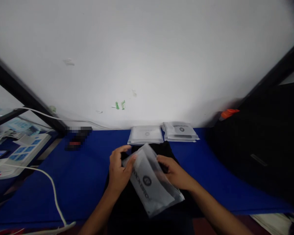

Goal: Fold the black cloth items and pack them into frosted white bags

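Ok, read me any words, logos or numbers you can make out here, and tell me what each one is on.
Frosted pouch held by left hand and right hand: a round logo and a line of print, too blurred to read.
Right stack of pouches by the wall: logo and a short upside-down line, too small to read.
Left stack: faint round mark only.
Power strip: no readable text.

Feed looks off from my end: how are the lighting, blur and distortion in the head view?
Head view: white wall washes out bright; black pile at right loses detail in shadow; straight frame bars bow from wide-angle distortion; a pixelated patch sits over the dark object; printing on the frosted bag in both hands is soft.
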{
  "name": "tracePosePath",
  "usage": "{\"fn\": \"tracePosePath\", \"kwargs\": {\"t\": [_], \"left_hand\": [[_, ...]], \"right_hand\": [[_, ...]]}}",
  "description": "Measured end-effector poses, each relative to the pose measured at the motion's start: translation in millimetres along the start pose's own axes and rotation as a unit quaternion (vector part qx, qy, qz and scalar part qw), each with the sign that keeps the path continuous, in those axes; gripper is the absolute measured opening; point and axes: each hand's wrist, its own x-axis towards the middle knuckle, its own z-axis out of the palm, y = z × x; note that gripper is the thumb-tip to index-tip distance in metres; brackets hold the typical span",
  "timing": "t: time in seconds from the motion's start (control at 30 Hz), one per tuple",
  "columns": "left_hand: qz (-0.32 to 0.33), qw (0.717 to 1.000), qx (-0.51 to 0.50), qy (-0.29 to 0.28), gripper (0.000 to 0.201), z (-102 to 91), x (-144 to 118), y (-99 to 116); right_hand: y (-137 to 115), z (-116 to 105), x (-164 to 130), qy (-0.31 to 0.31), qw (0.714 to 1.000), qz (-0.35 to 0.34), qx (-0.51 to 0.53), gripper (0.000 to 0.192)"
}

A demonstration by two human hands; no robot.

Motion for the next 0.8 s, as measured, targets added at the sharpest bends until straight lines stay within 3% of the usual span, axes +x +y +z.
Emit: {"fn": "tracePosePath", "kwargs": {"t": [0.03,0.1,0.17,0.2,0.23,0.37,0.4,0.47,0.53,0.6,0.73,0.8], "left_hand": [[-0.026,0.999,-0.040,0.018,0.050,-0.9,-2,-4],[-0.112,0.978,-0.169,-0.050,0.074,-2.1,-6,-10],[-0.212,0.917,-0.290,-0.173,0.085,-3.5,-9,-12],[-0.251,0.889,-0.329,-0.197,0.088,-4.3,-8,-12],[-0.279,0.872,-0.358,-0.182,0.089,-5.2,-6,-12],[-0.318,0.838,-0.442,0.037,0.069,-5.5,8,-12],[-0.318,0.824,-0.466,0.051,0.061,-3.6,9,-11],[-0.318,0.807,-0.498,0.001,0.049,2.6,5,-7],[-0.331,0.809,-0.474,-0.103,0.045,10.3,-3,-4],[-0.336,0.836,-0.400,-0.167,0.042,16.9,-5,-3],[-0.246,0.926,-0.251,-0.136,0.039,25.7,31,-13],[-0.203,0.947,-0.199,-0.152,0.037,31.8,61,-21]], "right_hand": [[3,-2,0,0.051,0.997,0.018,0.050,0.027],[10,-4,-1,0.147,0.977,0.056,0.143,0.035],[16,-3,-1,0.208,0.953,0.083,0.205,0.039],[19,-3,-2,0.225,0.944,0.092,0.224,0.040],[21,-1,-3,0.235,0.937,0.098,0.240,0.040],[25,5,-6,0.233,0.919,0.119,0.294,0.032],[26,7,-7,0.237,0.916,0.119,0.302,0.030],[28,10,-7,0.259,0.909,0.112,0.307,0.031],[30,12,-8,0.276,0.904,0.110,0.309,0.032],[30,11,-10,0.275,0.900,0.122,0.317,0.033],[24,2,-19,0.246,0.894,0.167,0.335,0.035],[22,-4,-25,0.212,0.900,0.189,0.329,0.033]]}}
